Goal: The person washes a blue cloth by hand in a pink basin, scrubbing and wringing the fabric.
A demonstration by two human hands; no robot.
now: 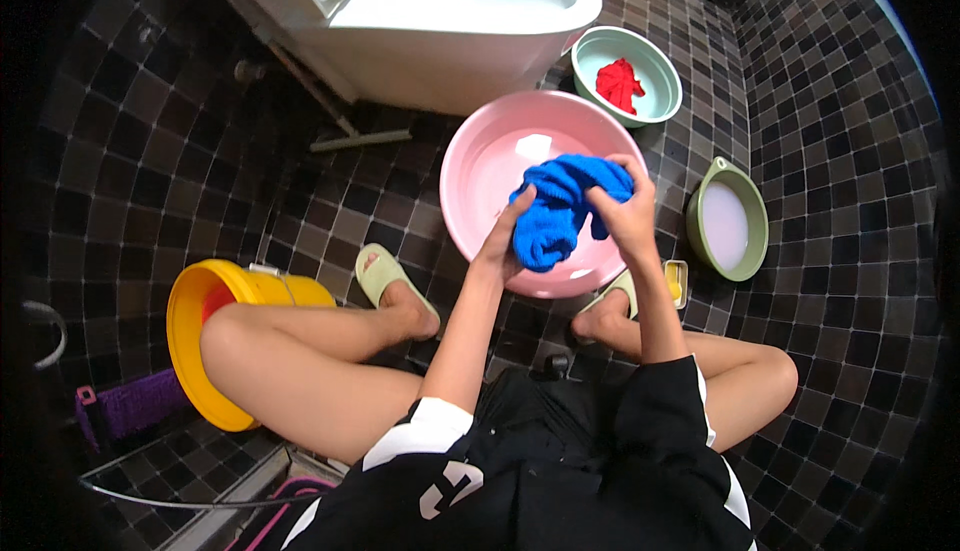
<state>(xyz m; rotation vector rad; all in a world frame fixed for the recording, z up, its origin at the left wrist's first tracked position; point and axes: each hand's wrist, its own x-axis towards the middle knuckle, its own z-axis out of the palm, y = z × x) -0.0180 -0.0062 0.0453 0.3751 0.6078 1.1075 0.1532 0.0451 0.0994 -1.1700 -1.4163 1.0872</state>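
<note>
A bunched blue cloth (555, 202) is held in both hands above a large pink basin (480, 146) on the tiled floor. My left hand (514, 232) grips the cloth's lower left part, with the thumb on top. My right hand (626, 202) pinches its upper right part between thumb and fingers. Water lies in the pink basin and reflects light. Behind it to the right, a light green basin (664, 74) contains a red cloth (619, 85). Some of the cloth's underside is hidden.
A green dipper (756, 239) with cloudy liquid stands at the right, near a small dish (681, 296) with a yellow bar. A toilet (450, 63) stands ahead, with a floor squeegee (364, 140) beside it. To the left are a yellow bucket (187, 348) and a purple brush head (135, 404).
</note>
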